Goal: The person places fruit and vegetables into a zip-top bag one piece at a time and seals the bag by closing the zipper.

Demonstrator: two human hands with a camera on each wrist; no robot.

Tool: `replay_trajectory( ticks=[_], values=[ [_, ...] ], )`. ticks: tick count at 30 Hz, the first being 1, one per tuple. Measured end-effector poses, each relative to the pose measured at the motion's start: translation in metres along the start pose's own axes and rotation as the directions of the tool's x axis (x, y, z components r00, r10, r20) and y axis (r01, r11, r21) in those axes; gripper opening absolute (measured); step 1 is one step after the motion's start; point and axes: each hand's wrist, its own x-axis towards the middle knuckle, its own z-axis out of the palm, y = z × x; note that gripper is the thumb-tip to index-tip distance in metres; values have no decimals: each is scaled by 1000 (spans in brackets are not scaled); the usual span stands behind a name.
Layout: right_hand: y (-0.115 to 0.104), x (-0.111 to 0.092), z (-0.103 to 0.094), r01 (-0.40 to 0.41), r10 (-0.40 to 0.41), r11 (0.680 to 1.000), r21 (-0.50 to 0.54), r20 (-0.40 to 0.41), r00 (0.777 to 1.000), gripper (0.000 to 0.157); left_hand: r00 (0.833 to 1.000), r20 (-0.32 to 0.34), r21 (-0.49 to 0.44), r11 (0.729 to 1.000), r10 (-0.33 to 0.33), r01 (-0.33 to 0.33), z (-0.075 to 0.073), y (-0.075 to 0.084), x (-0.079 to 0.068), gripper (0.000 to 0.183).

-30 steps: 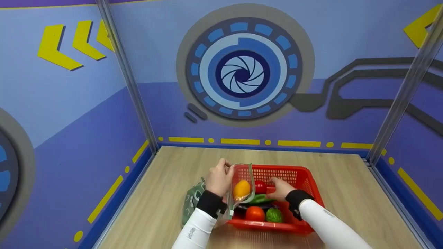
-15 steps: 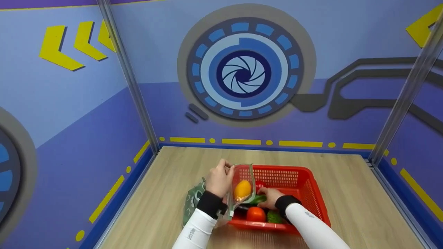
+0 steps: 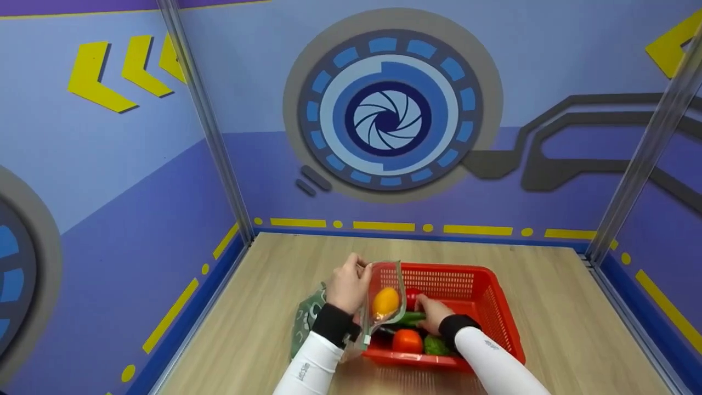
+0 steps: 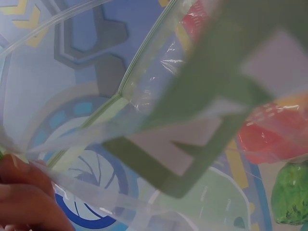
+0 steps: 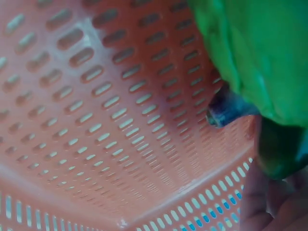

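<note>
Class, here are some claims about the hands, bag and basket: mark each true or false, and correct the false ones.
1. The left hand holds the bag. True.
2. The basket is blue. False: it is red.
3. The right hand reaches into the basket. True.
4. The tomato lies outside the basket. False: it lies inside.
5. The right wristband is white. False: it is black.
</note>
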Motion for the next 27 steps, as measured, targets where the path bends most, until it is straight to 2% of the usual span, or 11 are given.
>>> replay_trajectory(
  ticks=[6, 13, 17, 21, 24, 27],
  values=[
    [3, -2, -2, -40, 41, 998, 44, -18, 999, 39, 1000, -9, -6, 1000, 26, -26, 0, -3, 0, 11],
    [9, -8, -23, -10, 12, 999, 41, -43, 999, 38, 1000, -8, -4, 1000, 30, -30, 0, -3, 2, 12],
    [13, -10, -33, -40, 53, 988, 148, -83, 995, 36, 998, -32, 15, 998, 61, -61, 1, -4, 2, 12],
    [15, -9, -42, -108, 144, 956, 274, -113, 983, 37, 997, -39, 20, 997, 73, -73, 2, -4, 1, 12],
    [13, -9, -53, -123, 183, 934, 336, -153, 971, 37, 998, -30, 10, 998, 64, -63, 2, -4, 1, 12],
    [7, -7, -66, -107, 191, 928, 357, -207, 960, 43, 999, -18, 2, 999, 51, -51, 1, -3, 1, 13]
  ],
)
